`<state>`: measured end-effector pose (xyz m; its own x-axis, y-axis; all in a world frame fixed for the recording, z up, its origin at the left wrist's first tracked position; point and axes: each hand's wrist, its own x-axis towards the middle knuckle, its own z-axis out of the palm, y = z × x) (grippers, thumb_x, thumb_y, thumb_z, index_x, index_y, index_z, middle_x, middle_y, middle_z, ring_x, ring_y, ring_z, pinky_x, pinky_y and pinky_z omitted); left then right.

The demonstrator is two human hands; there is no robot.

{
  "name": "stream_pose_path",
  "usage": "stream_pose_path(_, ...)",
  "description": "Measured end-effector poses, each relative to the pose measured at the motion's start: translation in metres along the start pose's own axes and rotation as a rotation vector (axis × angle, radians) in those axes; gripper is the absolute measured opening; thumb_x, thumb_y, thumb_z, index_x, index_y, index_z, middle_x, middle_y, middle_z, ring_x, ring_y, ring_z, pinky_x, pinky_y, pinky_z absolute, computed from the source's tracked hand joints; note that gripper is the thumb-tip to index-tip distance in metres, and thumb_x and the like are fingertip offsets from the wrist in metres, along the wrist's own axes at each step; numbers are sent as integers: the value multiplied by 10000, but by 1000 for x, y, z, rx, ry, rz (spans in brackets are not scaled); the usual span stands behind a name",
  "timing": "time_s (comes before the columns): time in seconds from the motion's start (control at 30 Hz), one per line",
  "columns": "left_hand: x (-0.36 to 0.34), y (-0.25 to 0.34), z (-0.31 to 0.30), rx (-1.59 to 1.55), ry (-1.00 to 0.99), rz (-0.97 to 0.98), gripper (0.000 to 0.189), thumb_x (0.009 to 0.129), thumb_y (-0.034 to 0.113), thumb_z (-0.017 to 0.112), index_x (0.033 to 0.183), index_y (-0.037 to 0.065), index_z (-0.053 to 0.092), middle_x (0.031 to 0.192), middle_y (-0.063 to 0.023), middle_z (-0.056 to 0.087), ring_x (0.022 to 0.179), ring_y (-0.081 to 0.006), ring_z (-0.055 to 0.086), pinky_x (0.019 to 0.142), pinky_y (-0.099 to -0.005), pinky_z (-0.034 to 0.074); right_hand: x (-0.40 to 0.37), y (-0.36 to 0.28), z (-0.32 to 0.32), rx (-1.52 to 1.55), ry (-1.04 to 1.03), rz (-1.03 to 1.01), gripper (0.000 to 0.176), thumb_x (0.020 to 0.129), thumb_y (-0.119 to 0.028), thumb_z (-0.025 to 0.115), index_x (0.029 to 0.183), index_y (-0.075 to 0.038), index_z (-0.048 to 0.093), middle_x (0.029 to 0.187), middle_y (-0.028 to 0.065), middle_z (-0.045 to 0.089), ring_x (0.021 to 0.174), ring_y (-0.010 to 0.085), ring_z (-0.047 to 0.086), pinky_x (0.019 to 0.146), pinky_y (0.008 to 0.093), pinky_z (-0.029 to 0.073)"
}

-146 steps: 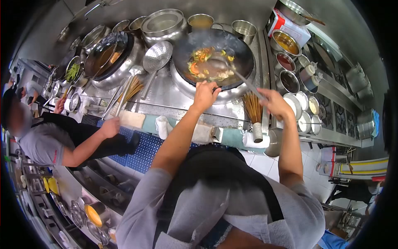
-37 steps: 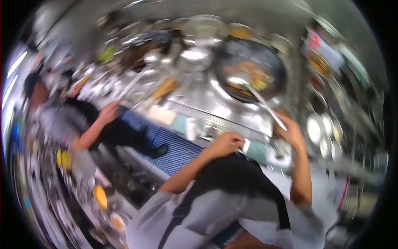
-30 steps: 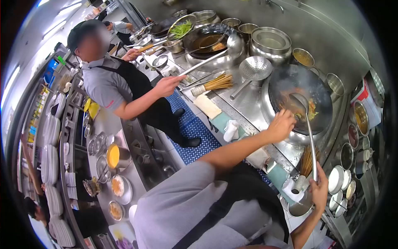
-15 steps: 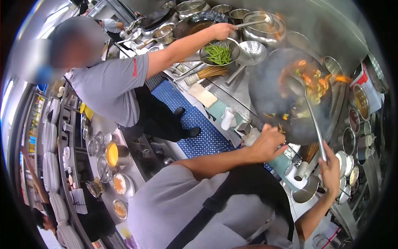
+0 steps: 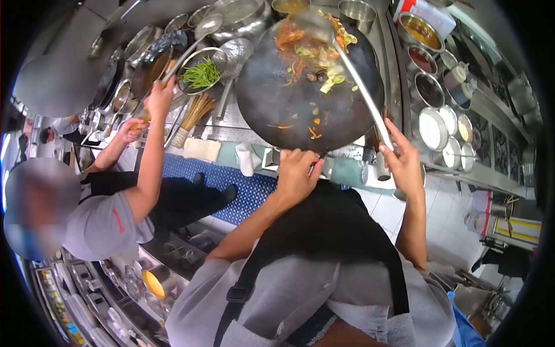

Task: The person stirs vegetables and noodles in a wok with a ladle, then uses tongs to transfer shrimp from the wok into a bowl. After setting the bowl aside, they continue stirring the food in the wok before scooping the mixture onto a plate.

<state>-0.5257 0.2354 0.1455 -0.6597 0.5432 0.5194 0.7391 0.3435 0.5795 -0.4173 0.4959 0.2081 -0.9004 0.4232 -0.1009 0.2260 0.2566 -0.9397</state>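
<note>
A large dark wok (image 5: 272,110) stands on the range in front of me, with smoke rising from it. Mixed food with cabbage and orange-brown pieces (image 5: 300,49) is heaped at its far side, and a few carrot slivers lie nearer. My right hand (image 5: 404,162) is closed round the long metal handle of a ladle (image 5: 361,84), whose blurred head is in the food. At the wok's near rim, my left hand (image 5: 298,176) is closed on the wok; its exact grip is partly hidden.
On the left, a co-worker (image 5: 110,222) holds a ladle (image 5: 196,43) and a wooden handle. Green beans (image 5: 200,74) sit in a strainer near a perforated skimmer (image 5: 236,55) and a bamboo brush (image 5: 193,118). Sauce and seasoning bowls (image 5: 422,32) line the right. Folded cloths (image 5: 201,149) lie along the front edge.
My view has turned, bringing the wok to the centre. The food is now gathered at the wok's far side under the ladle. My left hand has come onto the near rim.
</note>
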Motion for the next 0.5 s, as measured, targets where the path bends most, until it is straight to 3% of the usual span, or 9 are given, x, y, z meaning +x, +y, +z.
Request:
stream_pose_path(0.03,16,3,-8,14,-2,78,125,839,93,803,843,106,678,668,-50,547,669,-253,557,730,-407,392,-11,8,4,15,51,-16,593,977,-16,653,1547,-74,500,1262,120,713,740,81,577,649,245,495)
stream_pose_path(0.1,56,-9,-6,-14,-10,47,146,872,155,780,833,92,654,691,-65,577,694,-295,554,752,-437,396,-19,34,31,-195,207,-221,607,1011,-78,625,1589,-120,443,1272,117,717,851,129,648,801,316,551)
stream_pose_path(0.2,105,-46,25,-103,19,-7,134,892,167,755,852,77,664,689,-88,594,689,-325,568,740,-458,406,-5,116,74,-262,242,-217,584,1011,-82,623,1571,-126,466,1218,167,730,816,178,682,781,336,555)
stream_pose_path(0.27,112,-63,53,-151,27,-58,130,893,163,746,851,74,661,687,-100,603,685,-338,577,733,-466,411,7,115,77,-304,158,-76,536,1009,-105,640,1528,-81,507,1021,165,755,676,205,651,678,370,533)
stream_pose_path(0.33,84,-59,54,-96,9,-60,125,888,160,742,839,82,657,689,-109,615,684,-345,589,746,-474,419,8,133,78,-192,217,-184,522,1011,-116,642,1513,-50,515,971,145,757,658,208,643,653,385,518)
stream_pose_path(0.4,37,-32,31,-6,-38,-40,103,874,144,769,818,93,699,727,-85,662,681,-291,619,724,-422,424,-6,112,70,-92,219,-32,492,1013,-116,646,1475,10,534,933,93,745,680,159,619,630,344,497)
stream_pose_path(0.43,13,-17,18,-23,-52,-59,113,860,145,789,810,99,698,700,-66,634,686,-281,606,726,-410,416,-4,136,74,-9,361,-268,476,1014,-120,655,1457,14,548,852,20,686,657,91,535,584,288,448)
stream_pose_path(0.5,11,15,-11,-16,-114,-95,112,849,137,812,814,99,713,672,-65,618,664,-233,577,725,-387,407,-19,105,57,124,281,-23,468,1015,-124,663,1446,19,553,786,-18,610,627,45,475,554,245,400)
